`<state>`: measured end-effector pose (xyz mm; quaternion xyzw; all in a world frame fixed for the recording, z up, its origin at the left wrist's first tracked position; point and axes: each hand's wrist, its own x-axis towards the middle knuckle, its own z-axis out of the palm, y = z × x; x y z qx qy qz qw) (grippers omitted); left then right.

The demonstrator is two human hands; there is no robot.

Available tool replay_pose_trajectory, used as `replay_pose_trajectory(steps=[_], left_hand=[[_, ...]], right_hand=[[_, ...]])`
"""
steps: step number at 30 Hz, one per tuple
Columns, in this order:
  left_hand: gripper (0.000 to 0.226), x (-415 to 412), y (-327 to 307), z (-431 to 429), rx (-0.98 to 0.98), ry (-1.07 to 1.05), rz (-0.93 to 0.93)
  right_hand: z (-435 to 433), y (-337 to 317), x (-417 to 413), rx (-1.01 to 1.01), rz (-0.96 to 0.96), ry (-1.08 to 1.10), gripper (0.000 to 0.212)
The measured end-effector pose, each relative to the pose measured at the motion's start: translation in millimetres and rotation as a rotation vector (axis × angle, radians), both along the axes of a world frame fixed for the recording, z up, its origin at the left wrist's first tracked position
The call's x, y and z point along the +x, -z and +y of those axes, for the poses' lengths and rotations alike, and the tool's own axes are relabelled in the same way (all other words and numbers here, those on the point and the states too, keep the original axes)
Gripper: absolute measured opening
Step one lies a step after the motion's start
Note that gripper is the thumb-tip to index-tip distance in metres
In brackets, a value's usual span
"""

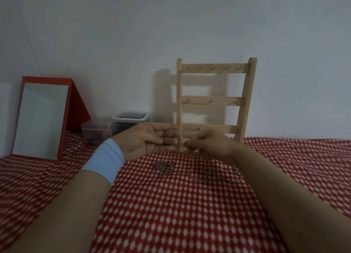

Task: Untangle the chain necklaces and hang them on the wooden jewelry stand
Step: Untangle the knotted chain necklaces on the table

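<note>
Untangling step: chain necklace [191,166] is pinched in right hand [207,144]; left hand [152,140] grip cannot be told. Tangled clump [163,167] lies below both grips; gentle teasing-apart is called for.

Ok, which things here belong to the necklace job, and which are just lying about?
Job:
- stand
- chain, held by left hand and right hand, trailing onto the cloth
- tangled clump

Lying about:
- mirror
- boxes
</note>
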<state>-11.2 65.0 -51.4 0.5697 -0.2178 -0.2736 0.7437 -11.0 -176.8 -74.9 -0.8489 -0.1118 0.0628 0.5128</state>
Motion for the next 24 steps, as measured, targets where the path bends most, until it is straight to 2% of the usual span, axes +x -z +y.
replay_pose_trajectory(steps=[4, 7, 10, 14, 17, 20, 24], left_hand=[[0.043, -2, -2, -11, 0.033, -0.054, -0.106], [0.034, 0, -6, -16, 0.088, -0.194, -0.19], [0.024, -1, -9, -19, 0.184, -0.236, -0.258], [0.026, -1, -9, -24, 0.361, -0.286, -0.36], [0.034, 3, -6, -26, 0.474, -0.369, -0.437], [0.033, 2, -6, -30, 0.246, -0.334, -0.298], [0.028, 2, -5, -32, -0.012, -0.315, -0.089]], right_hand=[[4, 0, 2, 0.18, -0.01, 0.046, 0.027], [5, -8, 0, 0.401, 0.035, -0.021, 0.028], [9, -20, -4, 0.535, 0.068, -0.054, 0.022], [9, -29, -9, 0.437, 0.123, -0.119, 0.021], [8, -29, -9, 0.378, 0.103, -0.126, 0.031], [9, -27, -8, 0.305, -0.001, -0.095, 0.033], [11, -28, -10, 0.318, -0.047, -0.11, 0.029]])
